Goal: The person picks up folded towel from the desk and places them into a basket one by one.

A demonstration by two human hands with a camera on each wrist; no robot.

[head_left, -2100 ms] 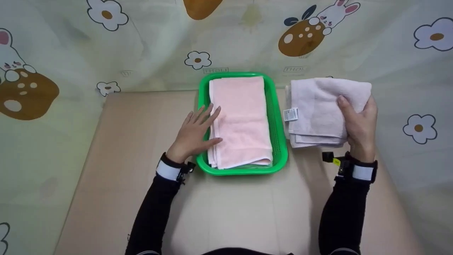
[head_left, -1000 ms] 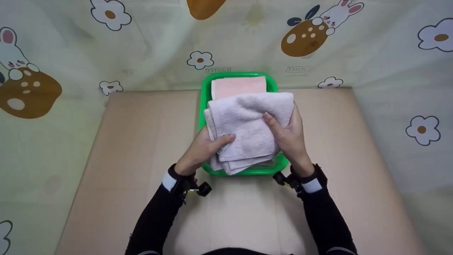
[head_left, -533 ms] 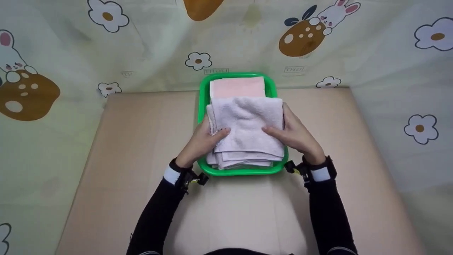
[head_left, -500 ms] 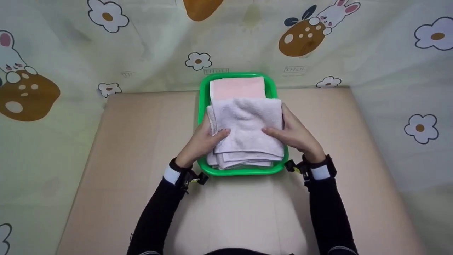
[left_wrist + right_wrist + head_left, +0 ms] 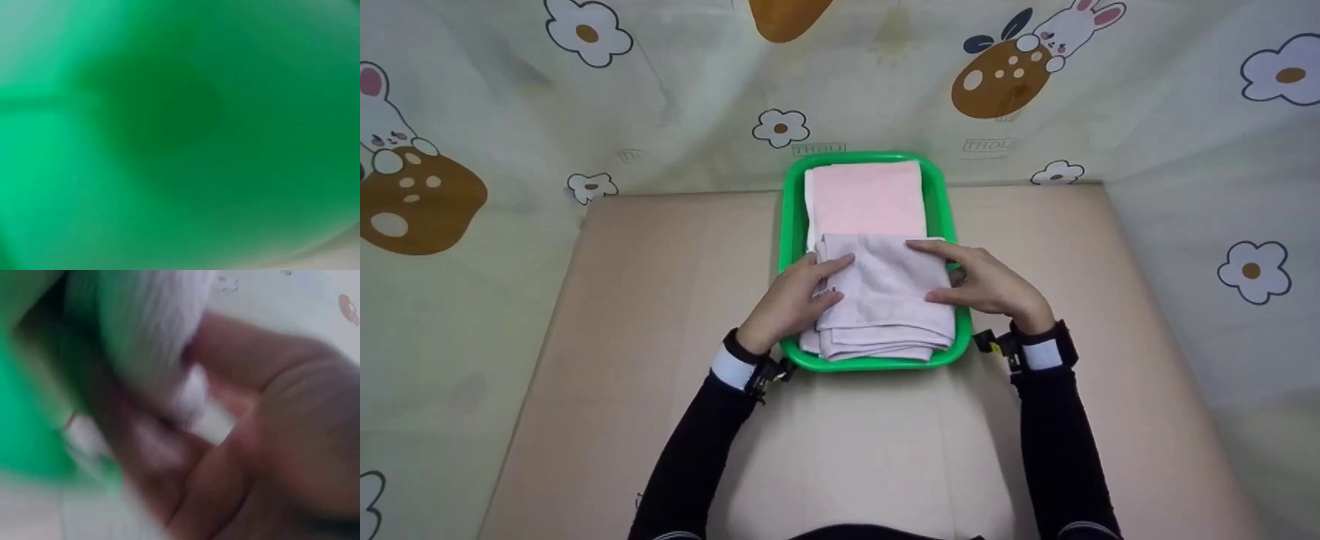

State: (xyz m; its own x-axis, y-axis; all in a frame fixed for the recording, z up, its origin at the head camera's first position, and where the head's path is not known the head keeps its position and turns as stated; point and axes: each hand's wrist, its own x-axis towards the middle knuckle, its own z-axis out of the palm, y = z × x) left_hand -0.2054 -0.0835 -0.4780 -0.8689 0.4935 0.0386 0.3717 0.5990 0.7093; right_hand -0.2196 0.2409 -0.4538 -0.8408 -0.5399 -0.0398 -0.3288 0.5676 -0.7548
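A folded pale lilac towel (image 5: 885, 300) lies in the near half of a green basket (image 5: 877, 364), over a folded pink towel (image 5: 866, 199) whose far part shows. My left hand (image 5: 786, 304) rests at the lilac towel's left side, its index finger and thumb spread on top. On the opposite side, my right hand (image 5: 994, 285) touches the towel's top with index finger and thumb; its other fingers are partly hidden at the basket's right rim. The right wrist view is blurred, with towel cloth (image 5: 163, 315) beside the fingers. Blurred green basket wall (image 5: 169, 169) fills the left wrist view.
The basket stands on a beige tabletop (image 5: 840, 442), close to its back edge. Behind and at both sides hangs a pale sheet (image 5: 697, 97) printed with rabbits and flowers. Both wrists wear black straps with small cameras.
The lilac towel has come from the right, over the basket, and down onto its near half. Both hands held its sides; now their index fingers have come up onto its top.
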